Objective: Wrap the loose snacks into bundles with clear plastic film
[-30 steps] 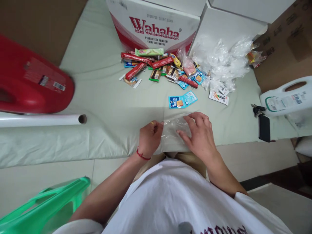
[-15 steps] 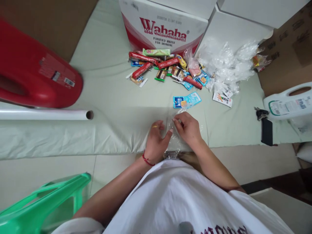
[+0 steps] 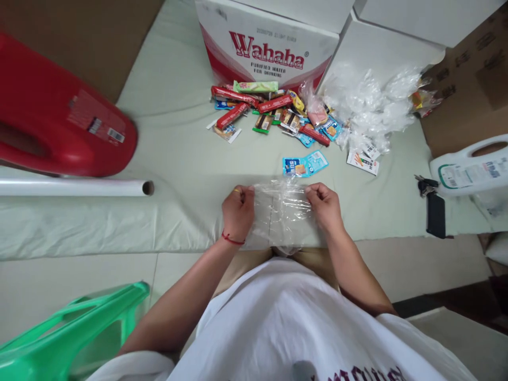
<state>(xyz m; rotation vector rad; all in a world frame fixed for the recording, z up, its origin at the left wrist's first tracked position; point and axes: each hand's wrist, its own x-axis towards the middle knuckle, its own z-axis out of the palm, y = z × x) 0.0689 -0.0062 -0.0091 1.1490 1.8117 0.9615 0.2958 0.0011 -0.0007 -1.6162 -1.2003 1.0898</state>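
Both hands pinch a clear plastic bag (image 3: 282,207) by its upper corners, the left hand (image 3: 237,211) closed on the left edge and the right hand (image 3: 324,205) closed on the right, so each grip is clamped on the film and the bag is stretched flat between them, at the near edge of the pale green sheet (image 3: 178,153) just in front of the person's lap. To do this well, I would judge, the pull should be even and gentle: the film is thin and wrinkled, and a hard tug from one side could tear it or slip it from the fingertips. Just beyond the bag lies a blue snack packet (image 3: 304,164), apart from it. Farther back a heap of snack bars (image 3: 265,111) sits against a Wahaha box (image 3: 270,45), with a pile of empty clear bags (image 3: 369,106) to its right. A red jug (image 3: 59,121) and a white tube (image 3: 71,187) lie at the left, a white jug (image 3: 472,169) and keys (image 3: 431,203) at the right, and a green stool (image 3: 71,333) stands on the tiled floor below.
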